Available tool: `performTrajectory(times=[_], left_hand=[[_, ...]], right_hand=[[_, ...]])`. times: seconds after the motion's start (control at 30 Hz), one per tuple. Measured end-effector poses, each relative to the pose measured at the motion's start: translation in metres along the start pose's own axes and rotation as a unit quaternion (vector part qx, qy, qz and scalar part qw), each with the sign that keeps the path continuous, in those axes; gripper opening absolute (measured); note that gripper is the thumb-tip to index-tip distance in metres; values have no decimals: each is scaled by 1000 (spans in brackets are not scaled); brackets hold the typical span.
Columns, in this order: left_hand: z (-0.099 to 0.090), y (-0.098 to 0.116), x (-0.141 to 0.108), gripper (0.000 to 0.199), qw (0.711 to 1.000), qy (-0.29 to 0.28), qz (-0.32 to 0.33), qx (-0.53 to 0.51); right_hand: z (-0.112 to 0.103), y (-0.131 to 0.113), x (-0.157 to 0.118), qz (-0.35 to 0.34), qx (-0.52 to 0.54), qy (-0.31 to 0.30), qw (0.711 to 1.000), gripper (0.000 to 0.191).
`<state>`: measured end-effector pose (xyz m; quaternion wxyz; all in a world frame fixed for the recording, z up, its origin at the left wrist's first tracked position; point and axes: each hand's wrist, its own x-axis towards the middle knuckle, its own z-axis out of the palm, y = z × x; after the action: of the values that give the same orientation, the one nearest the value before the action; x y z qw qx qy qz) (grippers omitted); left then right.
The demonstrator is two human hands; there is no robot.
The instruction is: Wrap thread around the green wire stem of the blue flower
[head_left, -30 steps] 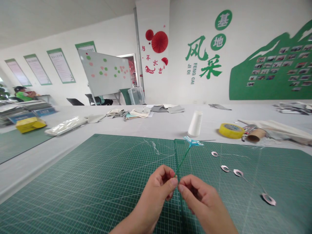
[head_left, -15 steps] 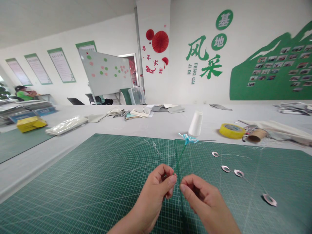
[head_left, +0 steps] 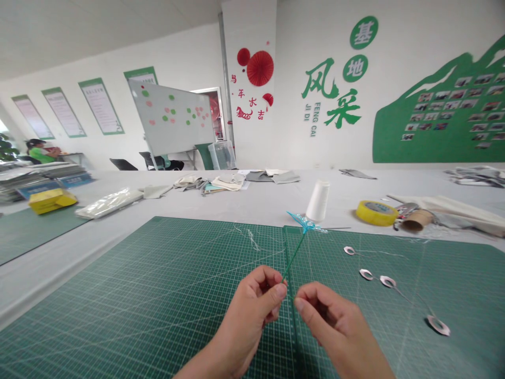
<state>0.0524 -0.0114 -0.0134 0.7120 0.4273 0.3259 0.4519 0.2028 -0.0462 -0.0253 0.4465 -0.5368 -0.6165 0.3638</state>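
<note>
Between the thumb and fingers of my left hand point(head_left: 262, 302) is the thin green stem of a blue flower point(head_left: 306, 223). The flower head looks beaded and clear-edged, and it tilts up and away to the right in front of a white thread cone. Just right of the stem, my right hand point(head_left: 329, 318) is closed in a pinch, thumb against forefinger. Whatever lies in that pinch, if anything, is too small to make out. Both hands are above the green cutting mat point(head_left: 189, 279).
Several pale oval rings point(head_left: 387, 281) with thin wires lie on the mat's right side. Behind them stand the white thread cone point(head_left: 317, 201) and yellow tape roll point(head_left: 376, 212). A yellow box point(head_left: 52, 201) sits left. Fabric pieces point(head_left: 229, 181) lie farther back. A person point(head_left: 41, 151) sits far left.
The flower head has turned on its stem, so its petals show from another side. My right hand has shifted slightly right, away from the left hand, which keeps its pinch.
</note>
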Motion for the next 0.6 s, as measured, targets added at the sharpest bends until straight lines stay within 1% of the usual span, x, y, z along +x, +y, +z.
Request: performTrajectory(times=[0.13, 0.3, 0.6], left_hand=[[0, -1, -1, 15, 1000, 4, -4, 26], [-3, -3, 1, 17, 1000, 6, 4, 1], [1, 5, -4, 20, 1000, 14, -14, -3]], right_hand=[[1, -3, -1, -1, 16, 35, 999, 23], [1, -4, -1, 0, 16, 16, 1000, 23], [1, -3, -2, 10, 44, 42, 998, 25]])
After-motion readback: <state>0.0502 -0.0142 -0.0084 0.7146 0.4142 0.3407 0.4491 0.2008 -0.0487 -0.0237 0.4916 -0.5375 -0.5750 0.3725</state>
